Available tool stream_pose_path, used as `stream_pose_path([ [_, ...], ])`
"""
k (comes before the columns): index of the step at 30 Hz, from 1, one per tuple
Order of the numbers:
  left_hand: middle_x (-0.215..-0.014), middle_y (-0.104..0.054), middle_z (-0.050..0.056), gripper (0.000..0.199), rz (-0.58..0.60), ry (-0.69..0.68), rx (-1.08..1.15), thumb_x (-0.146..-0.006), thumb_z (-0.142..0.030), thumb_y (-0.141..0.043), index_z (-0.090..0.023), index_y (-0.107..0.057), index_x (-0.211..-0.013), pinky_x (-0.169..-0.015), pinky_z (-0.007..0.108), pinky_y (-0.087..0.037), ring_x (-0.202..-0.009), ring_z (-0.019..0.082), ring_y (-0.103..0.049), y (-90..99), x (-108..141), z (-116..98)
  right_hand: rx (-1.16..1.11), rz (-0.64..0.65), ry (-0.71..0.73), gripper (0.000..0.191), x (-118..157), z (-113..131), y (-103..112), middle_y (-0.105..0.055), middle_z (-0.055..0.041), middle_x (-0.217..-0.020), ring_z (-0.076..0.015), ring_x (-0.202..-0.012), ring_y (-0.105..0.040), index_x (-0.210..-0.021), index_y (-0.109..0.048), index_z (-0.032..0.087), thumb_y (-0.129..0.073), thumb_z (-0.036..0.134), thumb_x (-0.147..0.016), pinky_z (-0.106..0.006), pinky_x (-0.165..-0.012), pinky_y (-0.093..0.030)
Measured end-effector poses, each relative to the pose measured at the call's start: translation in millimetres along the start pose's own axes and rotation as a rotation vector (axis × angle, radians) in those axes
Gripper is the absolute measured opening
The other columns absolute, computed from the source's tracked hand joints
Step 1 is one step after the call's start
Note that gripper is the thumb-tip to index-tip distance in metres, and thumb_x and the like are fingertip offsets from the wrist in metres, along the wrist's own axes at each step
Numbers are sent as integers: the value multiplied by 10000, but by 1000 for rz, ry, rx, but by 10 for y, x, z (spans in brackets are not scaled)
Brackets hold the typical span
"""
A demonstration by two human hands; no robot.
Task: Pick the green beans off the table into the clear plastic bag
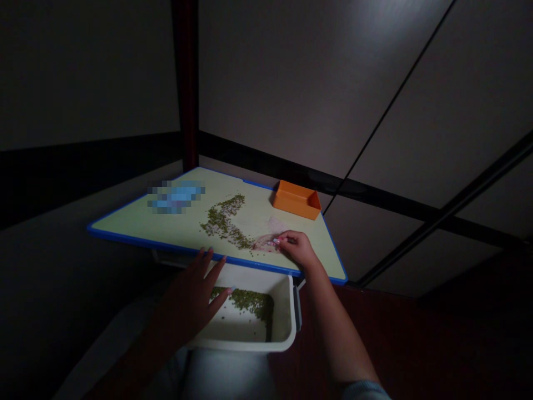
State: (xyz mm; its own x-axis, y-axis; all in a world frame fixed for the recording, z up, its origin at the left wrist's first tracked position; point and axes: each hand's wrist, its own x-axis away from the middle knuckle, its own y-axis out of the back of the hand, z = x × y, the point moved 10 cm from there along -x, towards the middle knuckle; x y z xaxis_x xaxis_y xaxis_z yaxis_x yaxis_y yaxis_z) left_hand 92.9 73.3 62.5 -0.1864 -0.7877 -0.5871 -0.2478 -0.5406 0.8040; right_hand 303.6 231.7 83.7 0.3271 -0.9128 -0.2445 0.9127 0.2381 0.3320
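Note:
Small green beans or grains (222, 222) lie scattered in a curved band on a pale yellow board (145, 228) with a blue edge. My right hand (295, 247) is over the board's right part, fingers closed at a pinkish patch (266, 243) beside the grains; what they hold, if anything, is too small to make out. At the near edge, my left hand (195, 294) is spread with fingers apart, holding nothing. Below the edge, partly behind my left hand, a white bin (283, 333) holds more green grains along its far side.
An orange open box (296, 201) stands at the board's back right. A blurred blue item (177, 196) lies at the back left. Dark panelled walls (266, 83) rise behind the board, with a dark red post (189, 83) at the corner.

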Motion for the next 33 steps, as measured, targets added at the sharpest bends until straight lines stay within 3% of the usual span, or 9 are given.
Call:
stream_pose_path([
  [14,-1456,-486,213,613,7,23,30,-884,-551,-438,-151,-540,-1338,-1043,549,-452,-1388,382,-403,17,2,11,16,-54,12,241,-26,-97,98,-653,-34,-653,-146,-587,-550,-738,-713,162,-686,400,-717,-249,-554,-425],
  [24,-1462,-474,224,616,19,11,-7,-882,-547,-452,-145,-533,-1340,-1051,541,-445,-1396,380,-392,-16,6,2,195,-70,112,241,-29,60,101,-662,-44,-691,-165,-661,-564,-740,-701,158,-639,389,-775,-275,-643,-431],
  [33,-1434,-497,242,608,10,0,-18,-885,-530,-455,-128,-540,-1333,-1034,537,-461,-1377,389,-417,10,3,-11,202,-33,164,196,-34,72,67,-692,-53,-753,-175,-730,-600,-759,-707,169,-631,344,-802,-275,-696,-459],
])
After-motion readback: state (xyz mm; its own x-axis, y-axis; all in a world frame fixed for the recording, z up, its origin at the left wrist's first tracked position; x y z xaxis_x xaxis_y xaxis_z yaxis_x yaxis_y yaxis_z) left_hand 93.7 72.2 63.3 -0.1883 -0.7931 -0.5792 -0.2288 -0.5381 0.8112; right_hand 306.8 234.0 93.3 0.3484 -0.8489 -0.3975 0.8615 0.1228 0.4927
